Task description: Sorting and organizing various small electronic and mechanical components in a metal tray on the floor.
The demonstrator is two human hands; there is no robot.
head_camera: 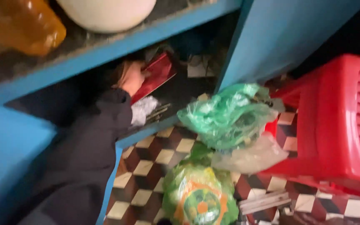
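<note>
Dark sleeve [84, 166] lower left of frame; my left hand [132, 78] reaching into blue cabinet [105, 50], fingers grasping red packet [157, 73] at upper centre; right hand unseen; green bag [226, 114] right of it; next, draw packet out gently

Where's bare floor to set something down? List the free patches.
Free: checkered floor between the dark sleeve and the green bags. Crowded: right side by the red plastic stool; cabinet shelf where the left hand touches a red packet.

The head camera is looking steeply down and tilting sideways, sitting close to the blue cabinet [117, 46] opening, taking in the checkered floor [146, 166] and red stool [338, 125] alongside.
</note>
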